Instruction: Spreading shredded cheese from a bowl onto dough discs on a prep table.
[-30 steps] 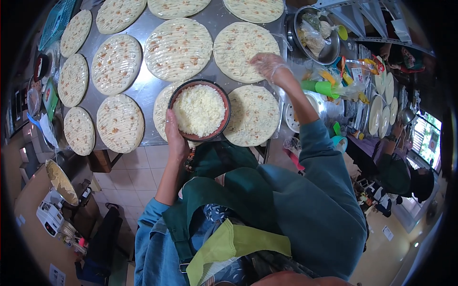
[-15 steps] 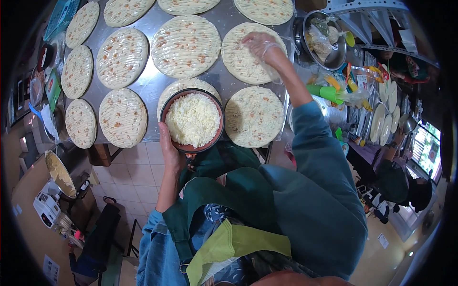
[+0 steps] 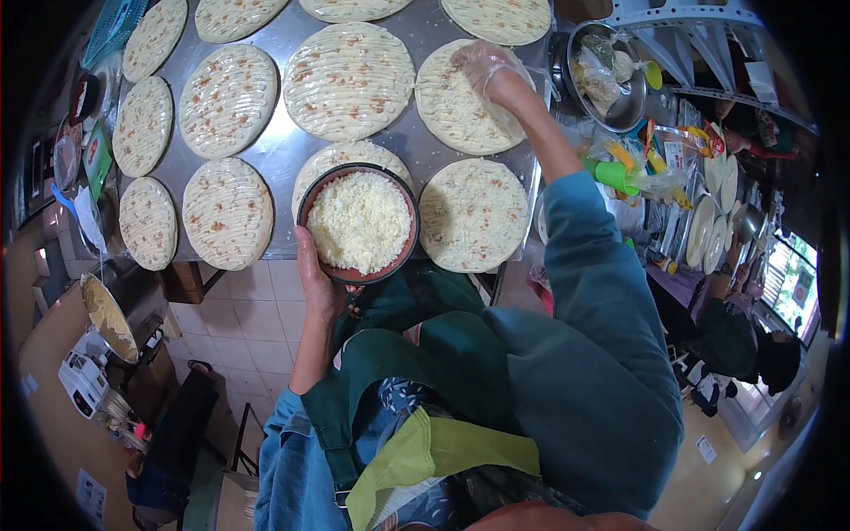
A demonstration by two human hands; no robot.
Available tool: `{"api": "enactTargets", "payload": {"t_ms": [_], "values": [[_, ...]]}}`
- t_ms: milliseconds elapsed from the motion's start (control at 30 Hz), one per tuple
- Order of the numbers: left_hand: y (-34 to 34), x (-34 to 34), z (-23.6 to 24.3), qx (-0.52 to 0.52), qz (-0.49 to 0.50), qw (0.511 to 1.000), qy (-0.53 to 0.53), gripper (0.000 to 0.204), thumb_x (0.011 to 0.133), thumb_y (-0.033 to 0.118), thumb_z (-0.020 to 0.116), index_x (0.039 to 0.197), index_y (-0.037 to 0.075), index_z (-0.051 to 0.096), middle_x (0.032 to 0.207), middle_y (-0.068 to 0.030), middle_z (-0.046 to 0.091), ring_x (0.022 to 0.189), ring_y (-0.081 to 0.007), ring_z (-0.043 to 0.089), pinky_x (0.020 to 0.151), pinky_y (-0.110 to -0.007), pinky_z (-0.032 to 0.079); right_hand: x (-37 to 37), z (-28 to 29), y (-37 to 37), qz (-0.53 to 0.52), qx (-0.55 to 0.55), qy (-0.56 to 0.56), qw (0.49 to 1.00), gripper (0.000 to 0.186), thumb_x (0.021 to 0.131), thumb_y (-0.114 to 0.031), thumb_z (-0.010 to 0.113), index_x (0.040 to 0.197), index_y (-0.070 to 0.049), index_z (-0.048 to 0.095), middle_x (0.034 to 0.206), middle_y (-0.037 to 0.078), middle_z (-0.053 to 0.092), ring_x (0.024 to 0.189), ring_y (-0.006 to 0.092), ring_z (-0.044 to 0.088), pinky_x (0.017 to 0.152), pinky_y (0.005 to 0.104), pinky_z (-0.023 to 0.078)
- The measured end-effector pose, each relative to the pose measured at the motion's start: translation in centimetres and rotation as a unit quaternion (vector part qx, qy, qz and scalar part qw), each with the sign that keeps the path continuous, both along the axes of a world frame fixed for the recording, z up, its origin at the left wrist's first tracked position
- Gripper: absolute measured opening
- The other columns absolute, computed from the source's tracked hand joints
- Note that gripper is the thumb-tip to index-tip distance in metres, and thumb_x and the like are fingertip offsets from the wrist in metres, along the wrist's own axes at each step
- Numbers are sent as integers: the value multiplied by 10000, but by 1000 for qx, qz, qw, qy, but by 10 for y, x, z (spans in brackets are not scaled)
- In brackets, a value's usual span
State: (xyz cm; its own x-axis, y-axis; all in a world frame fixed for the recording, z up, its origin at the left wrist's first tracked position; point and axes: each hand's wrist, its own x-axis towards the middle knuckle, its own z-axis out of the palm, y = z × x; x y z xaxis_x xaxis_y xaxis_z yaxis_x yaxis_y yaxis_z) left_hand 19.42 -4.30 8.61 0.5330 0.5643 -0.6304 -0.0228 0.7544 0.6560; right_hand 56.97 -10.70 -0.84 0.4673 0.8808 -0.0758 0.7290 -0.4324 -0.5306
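My left hand (image 3: 317,276) grips a round dark-rimmed bowl (image 3: 409,239) at its lower left side. White crumbly grated cheese (image 3: 360,219) nearly fills it. The bowl is above the table's near edge and hides part of a round flat dough (image 3: 350,152) behind it. In a clear plastic glove, my right hand (image 3: 485,69) rests over the upper part of another dough round (image 3: 456,111), fingers stretched across its crumb-strewn top. Below that lies a further cheese-sprinkled round (image 3: 473,215). To the left is a larger one (image 3: 349,81) with cream stripes and orange-brown bits.
Several striped dough rounds (image 3: 228,93) cover the metal table (image 3: 292,164). On the right are a steel bowl (image 3: 633,106) with bagged food, a green cup (image 3: 611,175) and packets. A pan of cream (image 3: 111,319) stands lower left. Other people (image 3: 739,332) work to the right and lower left.
My gloved right hand has shifted slightly over the same dough round, and its fingers have moved a little. My left hand and the bowl stay nearly in place.
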Motion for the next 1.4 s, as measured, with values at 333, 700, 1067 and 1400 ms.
{"api": "enactTargets", "payload": {"t_ms": [333,700,1067,1400], "values": [[0,0,0,-3,1,1000,-3,608,958,486,326,1321,-2,341,1280,-145,467,1145,-218,506,956,-358,428,-87,31,-50,61,124,-153,978,207,895,-208,533,974,-38,620,912,176,617,831,307,590,769,348,476],[-12,34,-46,66,-66,996,-5,559,963,446,363,1309,7,383,1287,-110,465,1180,-196,458,1005,-336,361,-189,107,-49,79,98,125,984,235,877,-228,569,1030,-56,612,1045,155,589,970,316,554,851,390,447],[-24,67,-51,56,-119,991,-15,537,973,423,348,1308,5,381,1311,-110,458,1183,-188,463,1006,-330,364,-90,132,-53,-104,8,512,852,227,844,-240,650,996,-72,650,838,11,633,700,79,562,626,249,493],[-14,51,-39,25,-44,999,-3,516,971,388,392,1281,-24,403,1280,-101,458,1171,-163,438,1021,-303,316,14,32,-37,-9,-11,101,995,285,854,-294,590,977,-46,656,903,80,670,785,166,608,697,302,473]]}}
